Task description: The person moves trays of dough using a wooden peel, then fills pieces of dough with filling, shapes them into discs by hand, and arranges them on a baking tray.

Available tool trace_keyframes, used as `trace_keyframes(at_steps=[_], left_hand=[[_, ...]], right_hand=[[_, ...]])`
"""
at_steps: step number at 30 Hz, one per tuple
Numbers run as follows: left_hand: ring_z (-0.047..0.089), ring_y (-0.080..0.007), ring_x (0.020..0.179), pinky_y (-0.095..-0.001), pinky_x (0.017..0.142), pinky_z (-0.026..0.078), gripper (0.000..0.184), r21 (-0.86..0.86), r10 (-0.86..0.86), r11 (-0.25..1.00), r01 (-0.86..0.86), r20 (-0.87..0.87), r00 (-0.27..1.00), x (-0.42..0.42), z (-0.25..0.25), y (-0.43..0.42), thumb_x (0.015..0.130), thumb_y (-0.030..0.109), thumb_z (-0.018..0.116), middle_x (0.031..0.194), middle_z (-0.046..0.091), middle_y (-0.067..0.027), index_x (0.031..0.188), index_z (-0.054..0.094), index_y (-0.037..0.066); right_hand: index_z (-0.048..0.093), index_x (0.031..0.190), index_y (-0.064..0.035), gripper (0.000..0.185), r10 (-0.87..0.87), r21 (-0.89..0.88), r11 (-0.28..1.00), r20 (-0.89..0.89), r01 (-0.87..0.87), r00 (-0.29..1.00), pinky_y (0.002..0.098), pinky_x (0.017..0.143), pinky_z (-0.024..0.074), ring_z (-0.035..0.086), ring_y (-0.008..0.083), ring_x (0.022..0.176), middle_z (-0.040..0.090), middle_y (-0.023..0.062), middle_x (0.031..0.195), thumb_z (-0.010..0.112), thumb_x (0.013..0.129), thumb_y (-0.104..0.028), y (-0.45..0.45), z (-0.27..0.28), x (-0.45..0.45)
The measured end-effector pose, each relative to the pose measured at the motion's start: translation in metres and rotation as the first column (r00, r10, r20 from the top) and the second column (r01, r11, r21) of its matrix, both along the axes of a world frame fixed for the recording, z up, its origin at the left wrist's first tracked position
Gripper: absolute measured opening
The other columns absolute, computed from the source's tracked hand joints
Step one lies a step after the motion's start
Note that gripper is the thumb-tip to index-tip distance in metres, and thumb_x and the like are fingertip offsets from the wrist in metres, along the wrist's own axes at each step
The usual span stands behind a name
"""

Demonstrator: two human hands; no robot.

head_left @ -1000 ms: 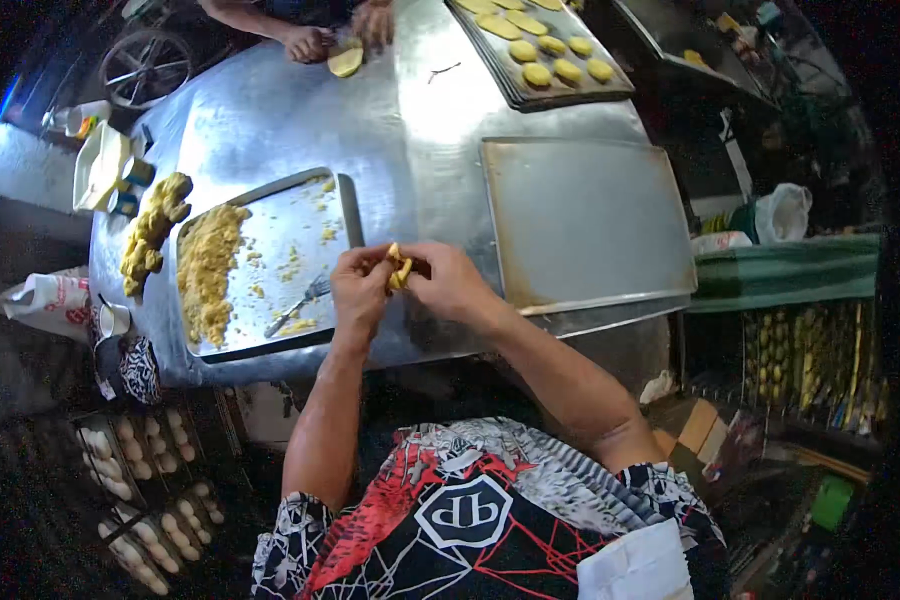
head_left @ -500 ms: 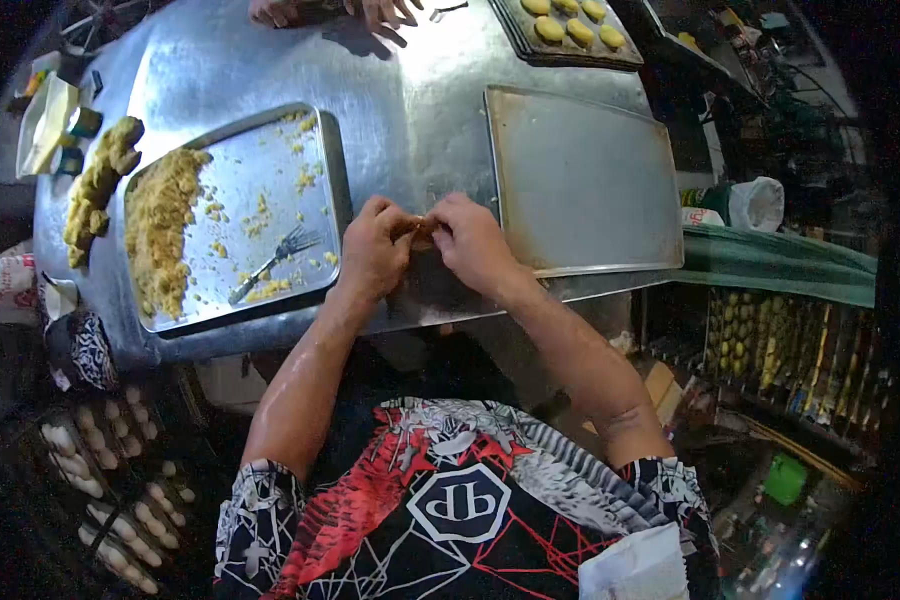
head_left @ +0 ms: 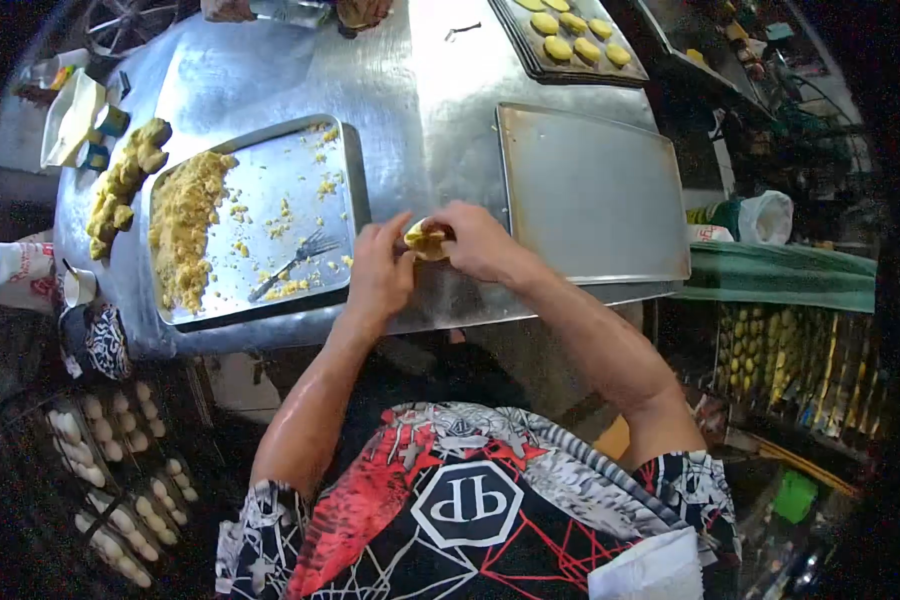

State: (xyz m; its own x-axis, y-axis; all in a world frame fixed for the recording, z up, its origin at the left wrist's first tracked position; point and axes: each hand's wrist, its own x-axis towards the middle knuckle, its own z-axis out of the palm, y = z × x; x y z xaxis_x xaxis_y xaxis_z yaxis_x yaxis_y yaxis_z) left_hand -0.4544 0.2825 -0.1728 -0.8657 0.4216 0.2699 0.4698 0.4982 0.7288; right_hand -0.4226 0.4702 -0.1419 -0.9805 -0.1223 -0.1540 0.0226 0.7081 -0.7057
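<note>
Between my two hands, above the table's near edge, is a small yellow piece of dough [head_left: 426, 243] with a hollow, browner-looking middle. My left hand [head_left: 382, 268] has its thumb and fingertips against the dough's left side. On the other side my right hand [head_left: 478, 242] pinches it, with the fingers curled over its rim. Just left of my hands lies a metal tray [head_left: 355, 165] holding a heap of crumbly yellow filling [head_left: 182, 225] and scattered crumbs. A fork [head_left: 295, 265] rests in that tray. To the right sits a flat metal baking tray [head_left: 600, 195].
Lumps of yellow dough [head_left: 130, 180] lie left of the filling tray. Stacked trays with several yellow pastries [head_left: 572, 35] stand at the far right. Another person's hands [head_left: 363, 12] show at the table's far edge. Racks of pale rounds [head_left: 120, 440] stand lower left.
The dough between my hands is now more visible, with its hollow showing. My left fingers have loosened and straightened somewhat. The view has shifted slightly, and the other person's hands have moved.
</note>
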Motion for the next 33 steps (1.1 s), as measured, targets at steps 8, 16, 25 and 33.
trace_keyframes(at_steps=[8, 16, 25, 33], left_hand=[[0.064, -0.0291, 0.104, -0.037, 0.086, 0.053, 0.042, -0.316, -0.059, 0.946, 0.067, 0.037, 0.998, 0.006, -0.003, 0.003, 0.083, 0.005, 0.071, 0.113, 0.069, -0.0128, 0.124, 0.07, 0.011], [0.033, -0.039, 0.143, -0.0608, 0.109, 0.032, 0.049, -0.734, -0.317, 0.674, -0.089, -0.396, 0.862, 0.025, 0.006, 0.002, 0.09, 0.016, 0.059, 0.153, 0.042, -0.0152, 0.139, 0.059, 0.01], [0.068, -0.0387, 0.096, -0.0435, 0.088, 0.054, 0.03, -0.196, 0.044, 0.98, 0.031, 0.367, 0.929, -0.016, 0.019, -0.016, 0.086, 0.017, 0.07, 0.104, 0.071, -0.0216, 0.114, 0.074, 0.005], [0.071, -0.033, 0.088, -0.0417, 0.081, 0.055, 0.026, -0.026, -0.036, 0.999, 0.048, 0.347, 0.937, -0.013, 0.005, -0.003, 0.083, 0.014, 0.077, 0.098, 0.072, -0.0181, 0.107, 0.07, 0.006]], right_hand=[[0.073, 0.114, -0.0141, 0.028, -0.088, 0.217, 0.971, -0.062, 0.099, 0.994, 0.0468, 0.089, 0.0508, 0.06, 0.038, 0.111, 0.064, 0.0162, 0.116, 0.066, 0.087, -0.014, -0.008, -0.02, 0.008], [0.067, 0.132, -0.0259, 0.037, 0.075, 0.523, 0.828, -0.46, 0.202, 0.885, 0.0545, 0.102, 0.0384, 0.049, 0.0384, 0.126, 0.048, 0.0174, 0.142, 0.058, 0.098, -0.037, -0.009, -0.015, 0.054], [0.054, 0.142, -0.0146, 0.056, -0.179, 0.478, 0.727, -0.561, 0.493, 0.808, 0.0588, 0.114, 0.0292, 0.041, 0.0427, 0.136, 0.05, 0.0166, 0.144, 0.055, 0.098, -0.049, -0.044, -0.073, -0.054], [0.048, 0.139, -0.0109, 0.048, -0.095, 0.138, 0.978, -0.368, 0.155, 0.925, 0.0475, 0.107, 0.0414, 0.052, 0.0389, 0.13, 0.054, 0.0229, 0.139, 0.066, 0.096, -0.021, -0.014, -0.04, 0.032]])
